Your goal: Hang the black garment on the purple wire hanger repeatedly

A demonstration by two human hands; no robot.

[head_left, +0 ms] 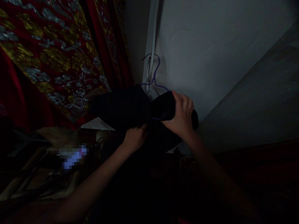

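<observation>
A dark garment (126, 104) hangs on a thin purple clothes hanger (157, 67) in front of me. The hanger's hook is up by a pale strip against the wall. My right hand (183, 112) is wrapped round the garment's right shoulder part, thumb on the near side and fingers over the top. Lower and to the left, my left hand (135, 137) is closed at the front of the garment, with cloth seemingly pinched in its fingers. Folds and fingertips are hard to make out in the dim light.
Red cloth with gold and silver embroidery (56, 53) hangs at the left. A grey wall (210, 46) rises behind and to the right. Low at the left are a wooden frame (28, 168), a blurred-out blue item (73, 158) and a pale clog (102, 135).
</observation>
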